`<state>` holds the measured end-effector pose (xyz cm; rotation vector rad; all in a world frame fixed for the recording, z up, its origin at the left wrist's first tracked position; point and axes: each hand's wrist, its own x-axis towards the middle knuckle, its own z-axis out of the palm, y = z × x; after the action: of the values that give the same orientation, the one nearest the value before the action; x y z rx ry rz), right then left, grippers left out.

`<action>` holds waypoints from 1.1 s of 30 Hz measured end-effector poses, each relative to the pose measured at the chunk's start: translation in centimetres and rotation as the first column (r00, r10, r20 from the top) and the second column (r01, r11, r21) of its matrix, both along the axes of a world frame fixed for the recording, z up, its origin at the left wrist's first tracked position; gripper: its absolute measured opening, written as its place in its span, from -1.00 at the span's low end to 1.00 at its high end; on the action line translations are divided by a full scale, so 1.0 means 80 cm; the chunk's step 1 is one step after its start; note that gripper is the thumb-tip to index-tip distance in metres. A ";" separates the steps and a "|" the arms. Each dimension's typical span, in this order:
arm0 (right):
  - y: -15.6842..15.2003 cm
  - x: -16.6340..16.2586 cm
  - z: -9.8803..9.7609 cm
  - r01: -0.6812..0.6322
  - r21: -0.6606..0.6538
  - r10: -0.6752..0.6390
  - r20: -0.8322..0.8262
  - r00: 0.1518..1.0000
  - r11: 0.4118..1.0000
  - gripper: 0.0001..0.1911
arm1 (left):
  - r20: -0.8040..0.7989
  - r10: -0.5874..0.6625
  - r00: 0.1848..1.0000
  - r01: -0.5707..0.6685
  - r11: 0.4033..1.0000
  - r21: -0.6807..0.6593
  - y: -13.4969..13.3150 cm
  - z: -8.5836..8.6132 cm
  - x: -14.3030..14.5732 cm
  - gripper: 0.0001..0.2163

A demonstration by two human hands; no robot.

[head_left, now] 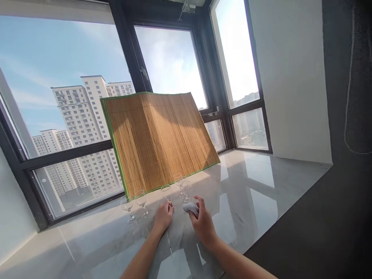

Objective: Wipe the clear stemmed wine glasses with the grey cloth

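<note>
My left hand (163, 217) is closed round the foot and stem of a small clear wine glass (166, 191) standing on the marble sill (255, 186). My right hand (203, 224) is bunched round a small white cloth (191, 207) just right of that glass. Two more stemmed glasses (186, 188) stand behind the cloth. Further left stand two other glasses (134, 204), apart from both hands.
A bamboo mat with a green edge (159, 139) leans upright against the window behind the glasses. Large windows with dark frames (66, 153) run along the back. A white wall (290, 77) and a dark panel (348, 174) close the right side.
</note>
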<state>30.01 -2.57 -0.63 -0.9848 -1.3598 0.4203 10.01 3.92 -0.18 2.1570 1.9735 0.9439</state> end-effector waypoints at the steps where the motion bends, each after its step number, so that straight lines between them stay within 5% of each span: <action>1: 0.002 0.000 -0.001 -0.001 0.000 0.001 0.007 1.000 1.000 -0.55 | 0.004 0.009 1.000 -0.009 1.000 0.009 0.009 0.002 0.003 -0.85; 8: 0.007 0.004 -0.002 -0.018 0.015 0.017 0.044 0.999 1.000 -0.57 | 0.112 0.107 0.988 -0.109 0.994 0.014 0.049 0.004 0.001 -0.79; 14: 0.004 0.009 -0.001 -0.039 0.011 0.038 0.018 0.999 0.999 -0.59 | 0.285 0.227 0.931 -0.266 0.958 0.108 0.006 -0.012 -0.029 -0.75; 20: 0.001 0.008 -0.002 -0.070 -0.029 0.071 0.041 0.997 0.997 -0.58 | 0.564 0.530 0.633 -0.690 0.716 0.102 -0.032 -0.010 -0.096 -0.60; 27: 0.001 0.005 -0.005 -0.091 -0.035 0.094 0.088 0.992 0.995 -0.60 | 0.525 0.424 0.737 -0.524 0.850 0.048 0.002 -0.004 -0.112 -0.56; 33: 0.001 0.004 -0.007 -0.103 -0.045 0.108 0.105 0.989 0.994 -0.61 | 0.495 0.328 0.805 -0.396 0.917 0.037 0.002 -0.006 -0.108 -0.80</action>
<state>30.31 -2.49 -1.19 -0.9822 -1.5103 0.4812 1.36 4.07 -0.68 1.3977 2.1253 1.5384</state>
